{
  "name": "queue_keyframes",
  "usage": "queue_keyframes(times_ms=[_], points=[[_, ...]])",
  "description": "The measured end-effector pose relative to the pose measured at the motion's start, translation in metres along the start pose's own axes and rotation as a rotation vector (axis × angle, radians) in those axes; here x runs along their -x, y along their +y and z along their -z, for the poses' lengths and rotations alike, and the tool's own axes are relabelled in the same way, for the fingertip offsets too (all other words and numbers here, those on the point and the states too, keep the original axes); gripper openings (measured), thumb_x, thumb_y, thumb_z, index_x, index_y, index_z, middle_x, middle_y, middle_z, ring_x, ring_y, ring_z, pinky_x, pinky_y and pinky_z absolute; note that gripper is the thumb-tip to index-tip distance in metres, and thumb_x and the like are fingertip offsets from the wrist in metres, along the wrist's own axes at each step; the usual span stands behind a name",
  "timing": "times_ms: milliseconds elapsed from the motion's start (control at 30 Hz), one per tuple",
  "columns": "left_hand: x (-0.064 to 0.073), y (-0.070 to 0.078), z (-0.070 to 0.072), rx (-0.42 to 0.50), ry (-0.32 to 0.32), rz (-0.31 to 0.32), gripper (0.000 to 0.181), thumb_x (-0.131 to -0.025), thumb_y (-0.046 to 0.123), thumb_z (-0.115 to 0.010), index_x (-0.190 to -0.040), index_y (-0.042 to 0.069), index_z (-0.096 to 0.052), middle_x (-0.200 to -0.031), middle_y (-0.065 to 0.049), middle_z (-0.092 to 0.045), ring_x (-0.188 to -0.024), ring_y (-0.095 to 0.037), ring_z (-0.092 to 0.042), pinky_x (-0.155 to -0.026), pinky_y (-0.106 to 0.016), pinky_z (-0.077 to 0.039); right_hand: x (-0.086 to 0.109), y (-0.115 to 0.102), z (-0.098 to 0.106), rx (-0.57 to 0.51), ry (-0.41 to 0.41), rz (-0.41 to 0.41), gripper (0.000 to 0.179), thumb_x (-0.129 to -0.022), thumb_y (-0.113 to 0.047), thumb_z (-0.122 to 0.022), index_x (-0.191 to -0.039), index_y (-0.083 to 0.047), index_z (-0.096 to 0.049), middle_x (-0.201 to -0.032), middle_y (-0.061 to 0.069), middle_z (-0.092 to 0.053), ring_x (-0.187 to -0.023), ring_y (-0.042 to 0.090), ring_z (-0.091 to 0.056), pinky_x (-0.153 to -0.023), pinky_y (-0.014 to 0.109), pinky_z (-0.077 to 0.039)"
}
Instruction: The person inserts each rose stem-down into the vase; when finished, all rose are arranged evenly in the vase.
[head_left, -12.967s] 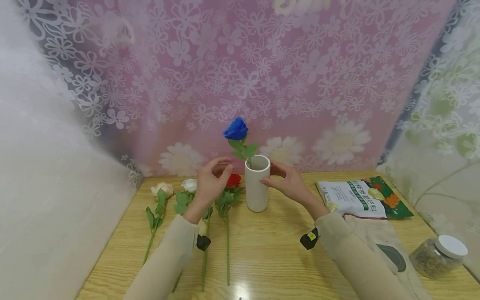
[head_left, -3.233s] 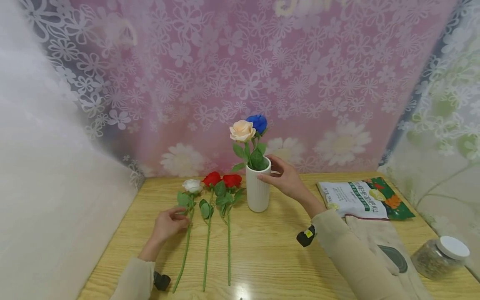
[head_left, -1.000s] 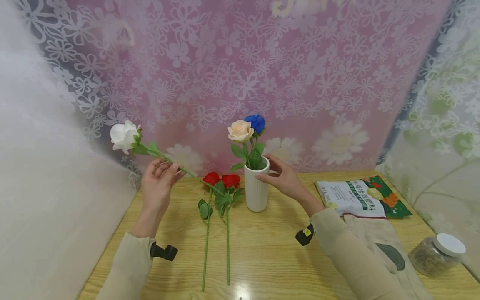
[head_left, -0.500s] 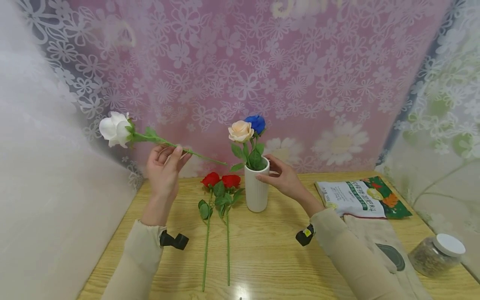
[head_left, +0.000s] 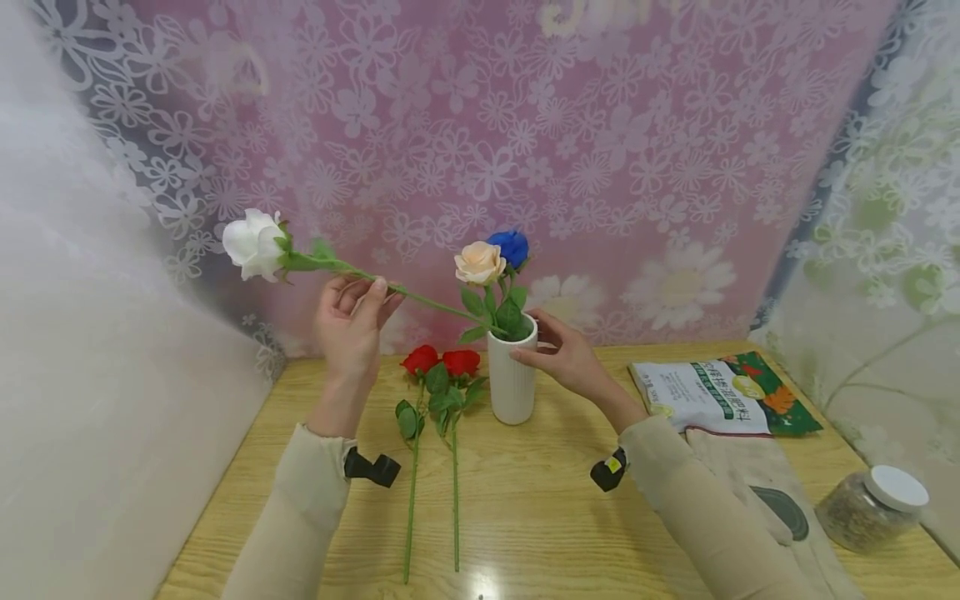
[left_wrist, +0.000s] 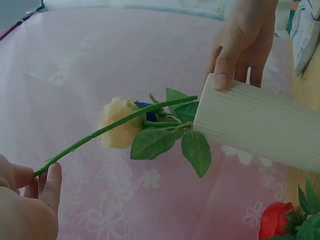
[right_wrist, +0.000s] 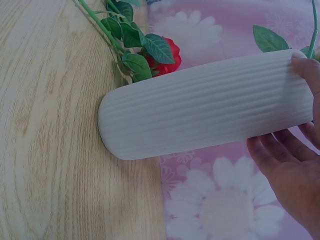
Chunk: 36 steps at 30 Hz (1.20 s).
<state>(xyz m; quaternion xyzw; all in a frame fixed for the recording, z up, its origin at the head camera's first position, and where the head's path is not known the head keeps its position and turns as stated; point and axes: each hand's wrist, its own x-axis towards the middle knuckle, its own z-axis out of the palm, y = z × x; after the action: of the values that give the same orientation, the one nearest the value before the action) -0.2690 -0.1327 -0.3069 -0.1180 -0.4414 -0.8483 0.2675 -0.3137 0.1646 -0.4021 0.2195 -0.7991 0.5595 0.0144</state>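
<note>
My left hand (head_left: 351, 325) pinches the green stem of a white rose (head_left: 255, 244) between thumb and fingers. The bloom tilts out to the left, and the stem's bare end reaches the mouth of a ribbed white vase (head_left: 513, 383). In the left wrist view the stem end lies right at the vase rim, beside green leaves (left_wrist: 155, 144). My right hand (head_left: 564, 354) grips the upper part of the vase, thumb in front and fingers behind. A cream rose (head_left: 480, 262) and a blue rose (head_left: 510, 248) stand in the vase, which is upright on the table.
Two red roses (head_left: 461, 362) lie on the wooden table (head_left: 555, 517) left of the vase. At the right are a printed fertilizer bag (head_left: 697, 392), a beige cloth item (head_left: 750, 475) and a lidded jar (head_left: 873, 508). A floral curtain (head_left: 420, 150) hangs behind.
Over the last second my left hand has carried the white rose up and right, bringing its stem end to the vase mouth. Earlier the cream rose went from table to vase. My right hand stays put.
</note>
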Motion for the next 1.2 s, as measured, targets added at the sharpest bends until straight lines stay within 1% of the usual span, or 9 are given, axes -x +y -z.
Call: queue_keyframes(times_ms=[133, 333, 433, 500, 667, 767, 833, 967, 1200], points=[[0.002, -0.008, -0.008, -0.037, -0.037, -0.012, 0.024, -0.096, -0.014, -0.065, -0.111, 0.005, -0.061, -0.092, -0.004, -0.068, -0.083, -0.018, -0.075, -0.084, -0.037, -0.067, 0.000, -0.001, 0.000, 0.000, 0.000, 0.004, 0.066, -0.097, -0.031, -0.080, -0.155, -0.024, -0.050, -0.152, 0.009, -0.058, -0.139, 0.033, -0.059, -0.113, 0.054, -0.052], [0.003, -0.019, -0.018, -0.099, -0.131, -0.063, 0.026, -0.096, -0.012, -0.068, -0.114, 0.005, -0.061, -0.094, -0.004, -0.068, -0.084, -0.018, -0.075, -0.084, -0.038, -0.067, 0.000, -0.003, 0.000, 0.006, 0.001, -0.001, 0.067, -0.096, -0.032, -0.080, -0.155, -0.025, -0.049, -0.151, 0.008, -0.058, -0.139, 0.035, -0.058, -0.113, 0.054, -0.052], [0.004, -0.023, -0.023, -0.181, -0.179, -0.085, 0.024, -0.095, -0.008, -0.072, -0.114, 0.006, -0.063, -0.096, -0.004, -0.069, -0.085, -0.017, -0.074, -0.083, -0.038, -0.067, 0.001, -0.003, 0.000, 0.013, -0.002, -0.005, 0.068, -0.096, -0.033, -0.080, -0.156, -0.026, -0.048, -0.152, 0.007, -0.057, -0.139, 0.033, -0.059, -0.112, 0.054, -0.053], [0.006, -0.026, -0.027, -0.237, -0.209, -0.111, 0.023, -0.095, -0.007, -0.072, -0.114, 0.002, -0.063, -0.096, -0.004, -0.070, -0.084, -0.016, -0.075, -0.082, -0.037, -0.067, 0.001, -0.003, -0.001, 0.012, -0.003, -0.006, 0.069, -0.096, -0.033, -0.080, -0.157, -0.026, -0.048, -0.153, 0.008, -0.057, -0.139, 0.032, -0.059, -0.111, 0.054, -0.054], [0.010, -0.038, -0.038, -0.379, -0.284, -0.176, 0.026, -0.095, -0.006, -0.072, -0.118, -0.007, -0.061, -0.097, -0.017, -0.073, -0.083, -0.014, -0.074, -0.078, -0.030, -0.066, 0.001, -0.003, 0.000, 0.004, -0.005, 0.001, 0.072, -0.097, -0.031, -0.079, -0.160, -0.024, -0.044, -0.156, 0.010, -0.054, -0.141, 0.034, -0.057, -0.112, 0.055, -0.052], [0.014, -0.044, -0.044, -0.472, -0.328, -0.186, 0.029, -0.096, -0.001, -0.074, -0.123, -0.005, -0.062, -0.104, -0.026, -0.072, -0.086, -0.021, -0.075, -0.079, -0.024, -0.064, 0.000, -0.001, 0.000, 0.005, -0.004, 0.004, 0.071, -0.098, -0.030, -0.079, -0.160, -0.023, -0.044, -0.156, 0.009, -0.054, -0.141, 0.034, -0.057, -0.113, 0.055, -0.051], [0.017, -0.049, -0.046, -0.518, -0.356, -0.187, 0.031, -0.097, 0.002, -0.075, -0.125, -0.003, -0.064, -0.106, -0.027, -0.072, -0.089, -0.029, -0.075, -0.079, -0.021, -0.062, 0.000, -0.001, 0.000, 0.003, -0.001, 0.003, 0.070, -0.097, -0.030, -0.079, -0.159, -0.024, -0.045, -0.155, 0.008, -0.055, -0.141, 0.034, -0.057, -0.114, 0.055, -0.051], [0.021, -0.058, -0.050, -0.543, -0.386, -0.185, 0.030, -0.096, 0.001, -0.075, -0.125, -0.002, -0.065, -0.104, -0.027, -0.072, -0.092, -0.042, -0.074, -0.076, -0.018, -0.060, 0.000, -0.001, -0.001, 0.008, 0.000, 0.000, 0.069, -0.097, -0.031, -0.079, -0.158, -0.024, -0.047, -0.153, 0.007, -0.056, -0.140, 0.033, -0.057, -0.114, 0.055, -0.051], [0.025, -0.072, -0.054, -0.622, -0.423, -0.171, 0.027, -0.096, -0.002, -0.073, -0.122, -0.002, -0.067, -0.100, -0.024, -0.074, -0.089, -0.038, -0.075, -0.071, -0.020, -0.055, 0.002, -0.002, -0.001, 0.005, -0.006, -0.007, 0.069, -0.098, -0.031, -0.077, -0.159, -0.024, -0.045, -0.155, 0.011, -0.055, -0.142, 0.036, -0.056, -0.113, 0.057, -0.052]])
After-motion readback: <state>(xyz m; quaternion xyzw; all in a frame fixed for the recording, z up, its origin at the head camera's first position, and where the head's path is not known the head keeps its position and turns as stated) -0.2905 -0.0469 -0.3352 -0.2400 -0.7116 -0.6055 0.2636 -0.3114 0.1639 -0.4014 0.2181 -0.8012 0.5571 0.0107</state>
